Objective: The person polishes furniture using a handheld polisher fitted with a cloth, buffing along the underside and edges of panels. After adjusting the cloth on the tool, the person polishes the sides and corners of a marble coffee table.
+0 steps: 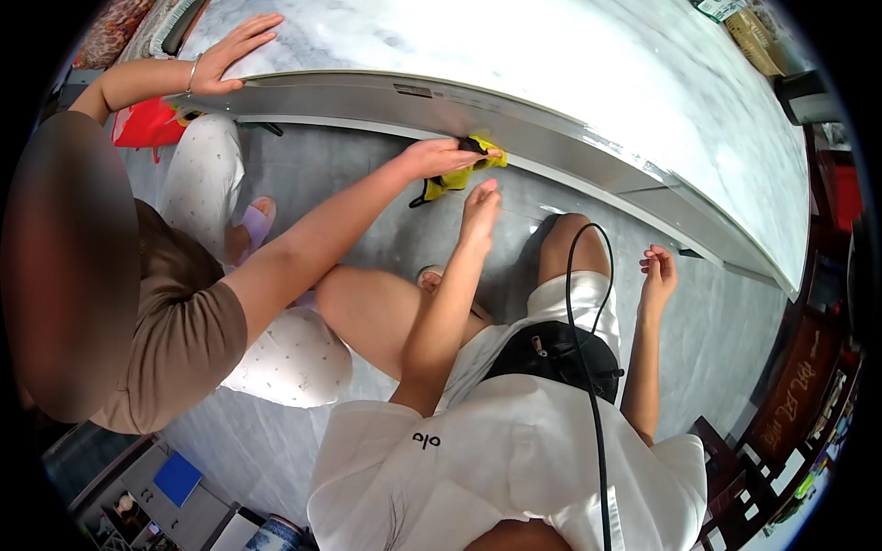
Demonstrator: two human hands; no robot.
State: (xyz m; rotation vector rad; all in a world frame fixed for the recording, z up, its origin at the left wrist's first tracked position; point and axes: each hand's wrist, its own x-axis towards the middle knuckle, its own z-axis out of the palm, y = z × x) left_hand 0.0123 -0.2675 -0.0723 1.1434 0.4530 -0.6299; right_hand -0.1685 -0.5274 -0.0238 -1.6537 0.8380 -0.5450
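Observation:
My left hand (480,213) is raised in front of the table, its fingers curled together and nothing visible in them. Just above it, the other person's hand (432,159) reaches in from the left, against a crumpled yellow and black cloth-like item (448,181) by the table's lower edge. How firmly that hand grips the item I cannot tell. Off to the right, my right hand (659,269) hangs in the air near the table's side, fingers loosely bent and apart, holding nothing.
A marble-topped table (514,41) with a grey side panel (367,99) spans the front. The other person's second hand (225,60) rests on its left corner. A black cable (597,432) runs down my front over a black waist bag (551,358). Dark wooden furniture (785,390) stands right.

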